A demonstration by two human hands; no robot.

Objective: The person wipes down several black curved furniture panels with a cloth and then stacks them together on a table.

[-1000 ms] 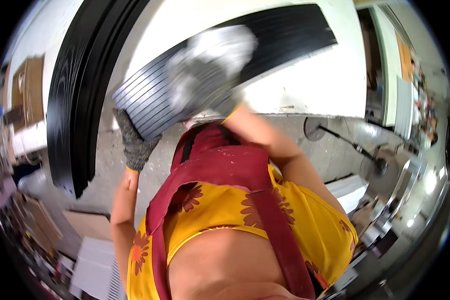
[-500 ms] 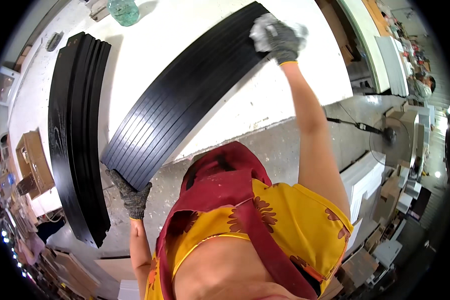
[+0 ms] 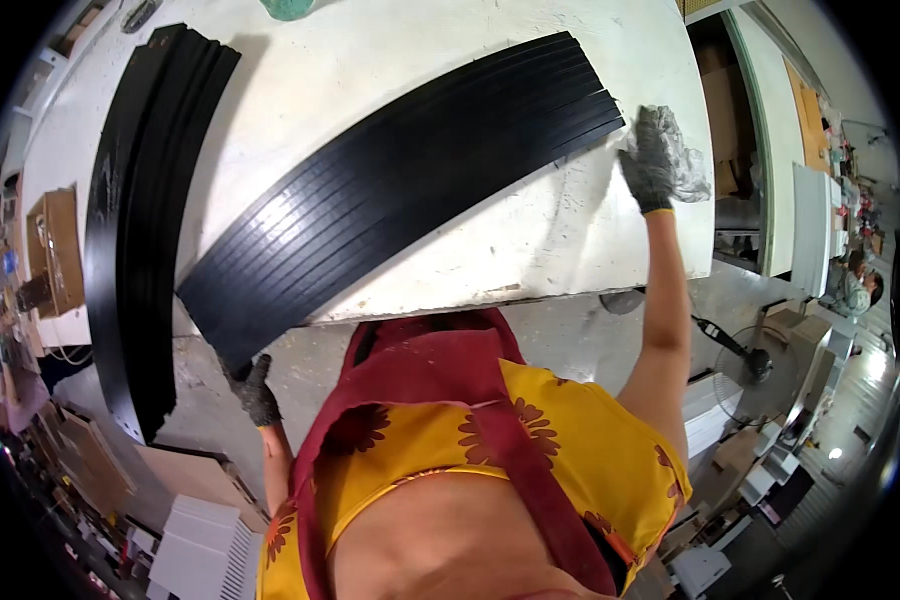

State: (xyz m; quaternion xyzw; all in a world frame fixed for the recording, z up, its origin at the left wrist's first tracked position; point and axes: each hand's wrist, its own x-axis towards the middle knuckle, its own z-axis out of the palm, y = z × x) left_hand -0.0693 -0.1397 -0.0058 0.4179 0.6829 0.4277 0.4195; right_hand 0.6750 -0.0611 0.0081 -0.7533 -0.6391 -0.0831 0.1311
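A row of long black slats [image 3: 400, 185] lies side by side across the white table, its near left end jutting past the table edge. At that end my gloved left hand [image 3: 256, 394] holds the slat ends, thumb apart, with some fingers hidden. Off the far right end of the row, my gloved right hand [image 3: 649, 178] grips a crumpled whitish cloth [image 3: 686, 172] over the bare tabletop. One slat there sits slightly out of line with the others. To the left stands a separate stack of black slats [image 3: 130, 240].
The white table [image 3: 490, 255] has a worn front edge. At its left are a brown open box [image 3: 58, 250] and, at the top, part of a greenish container [image 3: 288, 8]. A fan [image 3: 757, 365] stands to the right. Another person [image 3: 858, 285] is farther off.
My right hand has moved with the cloth off the slats' far end, to the right and nearer me. My left hand stays at the near end. The whole view has shifted.
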